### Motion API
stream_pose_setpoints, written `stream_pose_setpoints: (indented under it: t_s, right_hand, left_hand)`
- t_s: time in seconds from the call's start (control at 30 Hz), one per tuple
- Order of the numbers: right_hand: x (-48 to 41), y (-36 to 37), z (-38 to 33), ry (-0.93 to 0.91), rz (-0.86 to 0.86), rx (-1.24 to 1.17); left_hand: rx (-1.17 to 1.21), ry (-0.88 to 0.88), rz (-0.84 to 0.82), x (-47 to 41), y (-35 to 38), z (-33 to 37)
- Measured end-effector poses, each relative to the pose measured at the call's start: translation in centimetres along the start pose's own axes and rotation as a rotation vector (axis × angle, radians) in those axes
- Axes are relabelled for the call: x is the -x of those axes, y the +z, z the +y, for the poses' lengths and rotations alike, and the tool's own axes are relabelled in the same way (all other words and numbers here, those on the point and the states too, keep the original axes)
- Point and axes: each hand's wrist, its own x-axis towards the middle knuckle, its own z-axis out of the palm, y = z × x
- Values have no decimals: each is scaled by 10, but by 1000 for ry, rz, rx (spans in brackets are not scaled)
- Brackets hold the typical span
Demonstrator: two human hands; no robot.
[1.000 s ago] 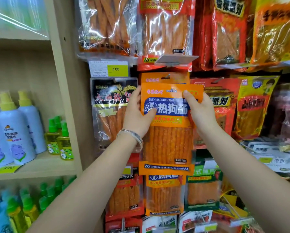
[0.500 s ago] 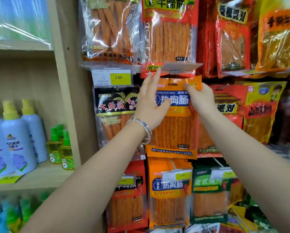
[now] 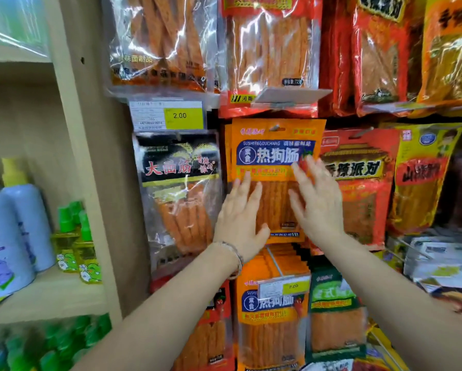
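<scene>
An orange snack packet point(image 3: 275, 145) with a blue label hangs on a peg in the middle of the rack, in front of more packets of the same kind. My left hand point(image 3: 239, 218), a bracelet on its wrist, lies flat against the packet's lower left part with straight fingers. My right hand point(image 3: 317, 202) lies flat against its lower right part, fingers spread and pointing up. Neither hand grips the packet.
A black-labelled packet point(image 3: 176, 183) hangs to the left and a red one point(image 3: 358, 183) to the right. More orange packets point(image 3: 272, 317) hang below, behind a price tag. A wooden upright point(image 3: 90, 156) separates shelves with spray bottles point(image 3: 13, 231) and small green-capped bottles point(image 3: 77, 245).
Both hands let go of the packet's top corners and slid down to its lower part. The packet now hangs on the peg by itself.
</scene>
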Motion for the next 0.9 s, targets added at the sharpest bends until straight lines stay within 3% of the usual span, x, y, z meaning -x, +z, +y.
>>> stream_pose_setpoints:
  t_s: [0.07,0.33,0.63,0.73,0.9]
  right_hand:
    - [7,11,2,-64,-120,96]
    - [-24,52,-2,3,-451,289]
    - [-53,67,1,80,-882,268]
    - [-49,51,-7,166,-859,89]
    - [-20,-1,-29,455,-611,-358]
  left_hand:
    - [-16,-49,-46,-4,9,-5]
    - [-16,-210,-165,-46,22,-21]
    - [-26,-396,-420,-74,22,-29]
    - [94,-393,-443,-63,18,-24]
    - [249,-259,-327,-15,-2,7]
